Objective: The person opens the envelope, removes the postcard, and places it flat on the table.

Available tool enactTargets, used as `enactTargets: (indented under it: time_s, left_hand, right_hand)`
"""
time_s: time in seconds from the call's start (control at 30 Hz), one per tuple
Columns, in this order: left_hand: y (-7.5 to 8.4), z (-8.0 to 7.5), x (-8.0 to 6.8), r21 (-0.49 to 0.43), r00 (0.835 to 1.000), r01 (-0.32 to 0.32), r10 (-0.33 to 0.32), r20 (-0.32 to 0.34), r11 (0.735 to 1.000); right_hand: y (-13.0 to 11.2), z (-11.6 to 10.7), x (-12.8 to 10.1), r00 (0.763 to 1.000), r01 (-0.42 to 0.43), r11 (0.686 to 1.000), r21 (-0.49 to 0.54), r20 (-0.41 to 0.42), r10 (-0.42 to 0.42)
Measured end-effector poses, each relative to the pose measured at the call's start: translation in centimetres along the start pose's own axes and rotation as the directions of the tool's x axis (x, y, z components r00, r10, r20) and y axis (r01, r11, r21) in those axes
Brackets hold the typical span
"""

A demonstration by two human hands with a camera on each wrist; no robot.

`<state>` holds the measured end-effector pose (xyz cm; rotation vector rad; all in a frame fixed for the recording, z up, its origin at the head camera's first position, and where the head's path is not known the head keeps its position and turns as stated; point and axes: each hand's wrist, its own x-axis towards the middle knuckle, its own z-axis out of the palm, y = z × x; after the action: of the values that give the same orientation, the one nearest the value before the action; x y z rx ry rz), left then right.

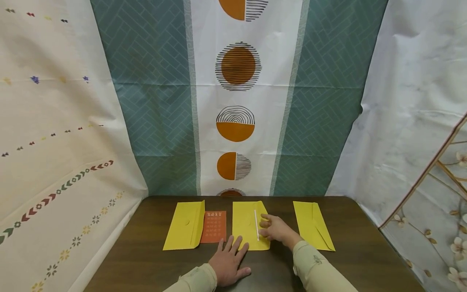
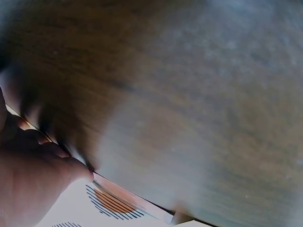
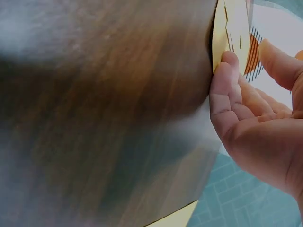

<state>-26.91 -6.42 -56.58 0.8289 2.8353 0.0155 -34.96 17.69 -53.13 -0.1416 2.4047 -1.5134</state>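
Note:
A yellow envelope (image 1: 242, 227) lies in the middle of the dark table, with a thin white strip (image 1: 256, 225) running along its right part. At that envelope's right-hand flap my right hand (image 1: 277, 230) has its fingertips, slightly bent. In the right wrist view its thumb (image 3: 279, 64) stands apart from the fingers, which overlap the yellow paper. My left hand (image 1: 228, 263) rests palm down on the table, fingers spread, fingertips right at the envelope's lower left edge. Only part of the left hand (image 2: 33, 175) shows in the left wrist view.
To the left lie another yellow envelope (image 1: 185, 227) and a red-orange printed card (image 1: 214, 227) partly under its flap. A third yellow envelope (image 1: 313, 226) lies at the right. The wooden table (image 1: 146, 259) ends at a patterned curtain (image 1: 160, 121) behind.

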Motion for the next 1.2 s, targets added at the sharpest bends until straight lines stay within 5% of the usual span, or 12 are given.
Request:
enactTargets:
  time_s: [0.47,0.9,1.2]
  left_hand:
    - [0.1,-1.2,-0.1,0.018,1.000,-0.022,0.022,0.005,1.000]
    - [0.1,-1.3,-0.1,0.020,1.000,-0.012,0.012,0.001,1.000]
    - [0.0,-0.9,0.1,0.014,1.000,-0.016,0.016,-0.002,1.000]
  right_hand:
    - [-0.8,0.5,0.9,0.998,-0.062,0.996,0.070,-0.001,0.063]
    - [0.0,0.1,1.3,0.990,-0.139,0.943,0.302,0.010,0.143]
    - [0.6,-0.1,1.5,0.991,-0.137,0.937,0.323,0.041,0.131]
